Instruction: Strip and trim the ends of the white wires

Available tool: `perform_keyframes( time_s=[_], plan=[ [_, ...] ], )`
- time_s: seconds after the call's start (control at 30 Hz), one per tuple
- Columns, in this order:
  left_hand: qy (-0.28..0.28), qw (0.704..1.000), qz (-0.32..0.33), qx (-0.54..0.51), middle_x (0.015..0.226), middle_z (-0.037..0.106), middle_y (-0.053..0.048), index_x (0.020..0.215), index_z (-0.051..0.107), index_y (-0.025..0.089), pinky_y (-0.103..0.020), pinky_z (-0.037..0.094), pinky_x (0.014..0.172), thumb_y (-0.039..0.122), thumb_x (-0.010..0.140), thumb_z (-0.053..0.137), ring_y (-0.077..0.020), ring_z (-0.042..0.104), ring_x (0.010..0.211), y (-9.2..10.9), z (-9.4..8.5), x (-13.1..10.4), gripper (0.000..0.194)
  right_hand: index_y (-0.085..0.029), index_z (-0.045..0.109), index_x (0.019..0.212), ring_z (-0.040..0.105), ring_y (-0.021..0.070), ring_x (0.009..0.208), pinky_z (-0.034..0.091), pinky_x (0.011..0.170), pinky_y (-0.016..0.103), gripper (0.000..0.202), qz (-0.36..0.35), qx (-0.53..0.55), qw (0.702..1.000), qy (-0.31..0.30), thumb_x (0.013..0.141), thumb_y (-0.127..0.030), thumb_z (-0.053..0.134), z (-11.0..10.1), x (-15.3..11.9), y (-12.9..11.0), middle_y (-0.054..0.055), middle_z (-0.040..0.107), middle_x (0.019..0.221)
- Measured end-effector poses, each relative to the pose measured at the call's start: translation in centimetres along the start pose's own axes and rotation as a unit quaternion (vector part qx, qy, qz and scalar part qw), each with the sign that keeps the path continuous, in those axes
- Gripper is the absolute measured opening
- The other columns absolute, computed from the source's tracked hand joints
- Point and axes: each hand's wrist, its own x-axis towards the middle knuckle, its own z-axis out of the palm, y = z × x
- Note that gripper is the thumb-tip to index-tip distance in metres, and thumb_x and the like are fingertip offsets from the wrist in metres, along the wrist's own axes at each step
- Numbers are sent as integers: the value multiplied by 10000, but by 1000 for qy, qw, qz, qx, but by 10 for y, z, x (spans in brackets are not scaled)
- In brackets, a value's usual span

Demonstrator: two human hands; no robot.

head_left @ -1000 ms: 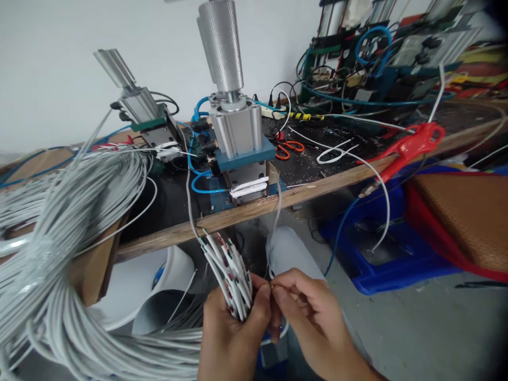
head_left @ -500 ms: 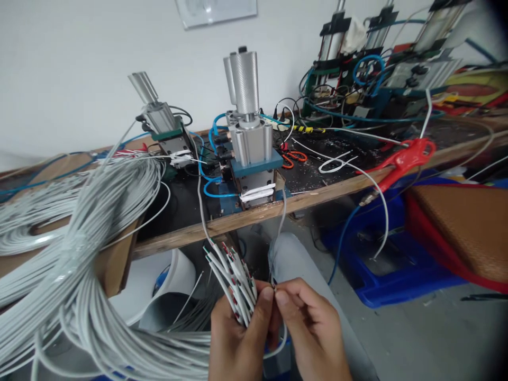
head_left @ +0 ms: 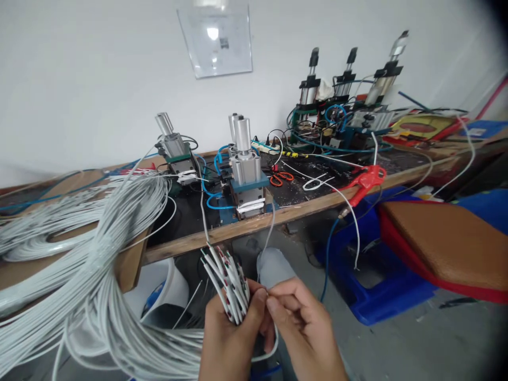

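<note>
Since the earlier frame the view has tilted up, bringing the wall sheet (head_left: 216,45) lower. Grey cable coils (head_left: 115,248) cover the dark worktop's (head_left: 174,225) left; its wooden front edge (head_left: 309,206) runs rightward above grey floor (head_left: 377,349). Below that edge, the left hand's (head_left: 238,338) grip is closed round fanned white cable ends (head_left: 228,280), some red- or green-tipped; the right hand's (head_left: 301,323) pinches something indistinct.

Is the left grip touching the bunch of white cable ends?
Touching: the head view shows the left grip curled around the lower part of the cable ends.
</note>
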Motion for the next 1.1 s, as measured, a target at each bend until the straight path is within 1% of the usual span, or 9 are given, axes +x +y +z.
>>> perform_keyframes(
  time_s=[0.07,0.13,0.23,0.33,0.53,0.67,0.87,1.0,1.1],
  plan=[
    [9,1000,4,-21,461,490,70,650,665,145,-178,398,412,401,758,859,-84,476,397,5,4,4,340,-216,606,952,679,149,590,543,552,231,218,-46,-9,999,-26,1035,-410,551,-9,7,-1,16,705,706],
    [37,999,10,-30,489,528,57,634,673,142,-167,433,453,359,722,883,-79,485,450,9,7,12,314,-228,651,1028,741,157,713,586,662,246,126,-148,-71,984,-71,1038,-266,531,-19,20,-4,34,757,814],
    [66,997,17,-28,525,569,52,658,695,142,-128,392,448,340,708,889,-54,448,463,9,9,31,282,-243,706,1085,771,151,822,601,762,243,268,-319,-200,917,-132,953,-60,562,-34,50,-9,34,794,910],
    [55,998,26,-16,518,514,72,712,686,149,-118,298,399,388,762,856,-43,371,440,5,7,53,298,-221,704,1148,775,162,905,613,846,267,319,-399,-263,866,-149,920,-16,620,-42,82,-9,50,802,978],
    [151,982,110,8,464,447,96,790,643,209,-153,292,395,319,897,743,-65,368,402,10,1,82,183,-216,729,1146,781,174,918,639,841,293,282,-370,-287,881,-59,946,-39,639,-40,136,11,59,811,1022],
    [130,984,110,-49,428,502,90,771,681,236,-193,309,346,286,852,769,-74,425,318,20,3,91,130,-204,720,1162,773,187,978,633,891,317,278,-365,-291,884,-44,958,-43,622,-35,157,23,52,809,1057],
    [208,967,140,-36,365,457,111,696,691,253,-194,209,264,293,743,847,-42,374,225,25,16,90,168,-203,724,1163,764,183,984,626,887,314,244,-354,-288,889,-45,984,-89,603,-28,172,26,52,795,1089],
    [190,973,127,-25,320,381,107,682,679,261,-212,187,251,383,741,851,-56,308,204,22,13,89,219,-215,730,1150,771,183,956,633,860,322,231,-354,-289,888,-43,988,-103,607,-27,176,25,50,800,1063],
    [191,972,137,-12,314,420,97,727,707,287,-215,162,226,410,749,851,-77,323,183,19,8,90,191,-214,737,1132,775,184,953,634,849,319,223,-348,-287,892,-38,994,-111,595,-25,176,24,50,805,1049]
  ],
)
